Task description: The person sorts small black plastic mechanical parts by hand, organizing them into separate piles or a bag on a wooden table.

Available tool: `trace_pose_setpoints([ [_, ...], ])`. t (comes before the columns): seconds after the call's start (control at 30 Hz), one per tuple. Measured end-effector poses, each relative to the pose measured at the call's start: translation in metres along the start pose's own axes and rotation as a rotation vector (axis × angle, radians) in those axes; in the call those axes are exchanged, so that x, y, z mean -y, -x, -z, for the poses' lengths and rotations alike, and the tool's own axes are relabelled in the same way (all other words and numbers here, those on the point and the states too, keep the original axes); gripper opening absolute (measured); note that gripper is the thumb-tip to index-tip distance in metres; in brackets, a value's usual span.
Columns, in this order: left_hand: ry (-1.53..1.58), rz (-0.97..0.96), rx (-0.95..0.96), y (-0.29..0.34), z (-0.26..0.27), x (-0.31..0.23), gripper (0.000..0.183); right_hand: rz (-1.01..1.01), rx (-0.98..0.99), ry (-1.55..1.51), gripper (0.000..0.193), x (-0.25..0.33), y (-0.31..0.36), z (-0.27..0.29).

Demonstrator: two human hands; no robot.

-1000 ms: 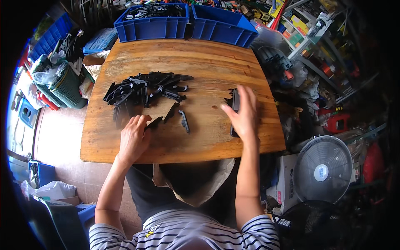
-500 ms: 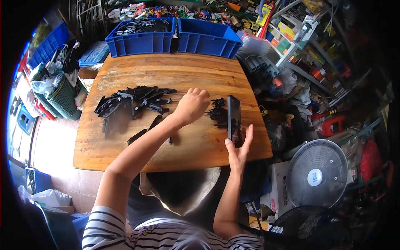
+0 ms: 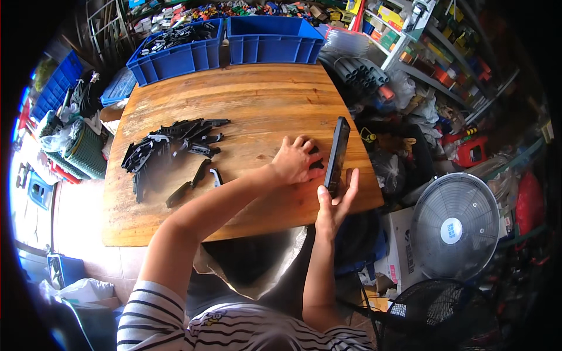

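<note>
My right hand (image 3: 338, 206) grips the lower end of a black smartphone (image 3: 338, 155), tilted up on the right side of the wooden table (image 3: 257, 88). Just left of the phone, my left hand (image 3: 295, 161) rests with its fingers apart on a heap of small black parts (image 3: 317, 162), most of which it covers. A larger pile of long black plastic pieces (image 3: 167, 143) lies on the left of the table. Nearer to me are a few separate black pieces (image 3: 188, 186), close to my left forearm.
Two blue crates stand at the far edge: the left crate (image 3: 175, 63) holds many black pieces, the right crate (image 3: 275, 51) shows a bare inside. A fan (image 3: 453, 231) stands right of the table. An open sack (image 3: 295, 257) hangs below the near edge.
My left hand has moved right and down onto the small black parts, its fingers spreading. The phone in my right hand leans slightly more to the right. The whole view has shifted a little.
</note>
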State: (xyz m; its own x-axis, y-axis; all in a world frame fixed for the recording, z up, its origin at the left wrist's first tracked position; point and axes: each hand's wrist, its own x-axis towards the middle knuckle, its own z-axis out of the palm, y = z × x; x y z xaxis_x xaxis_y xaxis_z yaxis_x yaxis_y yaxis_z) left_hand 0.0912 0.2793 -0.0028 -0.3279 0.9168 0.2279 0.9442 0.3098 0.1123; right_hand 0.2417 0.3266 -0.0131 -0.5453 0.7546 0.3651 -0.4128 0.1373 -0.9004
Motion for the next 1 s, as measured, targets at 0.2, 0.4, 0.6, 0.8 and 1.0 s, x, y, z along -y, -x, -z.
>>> trace_pose_setpoints([
  [0.2, -0.024, -0.032, 0.044, 0.065, 0.023, 0.036, 0.051, -0.004, 0.076, 0.149, 0.086, 0.01, 0.0, -0.012],
  [0.4, 0.128, 0.041, -0.097, 0.126, 0.082, 0.095, 0.048, 0.169, 0.272, 0.705, 0.089, -0.004, 0.004, -0.022],
  [0.6, 0.616, 0.622, -0.548, 0.217, 0.141, 0.105, 0.039, 0.193, 0.313, 0.897, 0.08, 0.005, 0.013, -0.032],
  [0.8, -0.043, 0.523, -0.226, 0.261, 0.107, 0.062, 0.029, 0.49, 0.695, 0.901, 0.029, 0.015, 0.034, -0.086],
  [1.0, -0.115, 0.565, -0.306, 0.275, 0.088, 0.059, 0.028, 0.497, 0.702, 0.822, 0.016, 0.005, 0.033, -0.103],
])
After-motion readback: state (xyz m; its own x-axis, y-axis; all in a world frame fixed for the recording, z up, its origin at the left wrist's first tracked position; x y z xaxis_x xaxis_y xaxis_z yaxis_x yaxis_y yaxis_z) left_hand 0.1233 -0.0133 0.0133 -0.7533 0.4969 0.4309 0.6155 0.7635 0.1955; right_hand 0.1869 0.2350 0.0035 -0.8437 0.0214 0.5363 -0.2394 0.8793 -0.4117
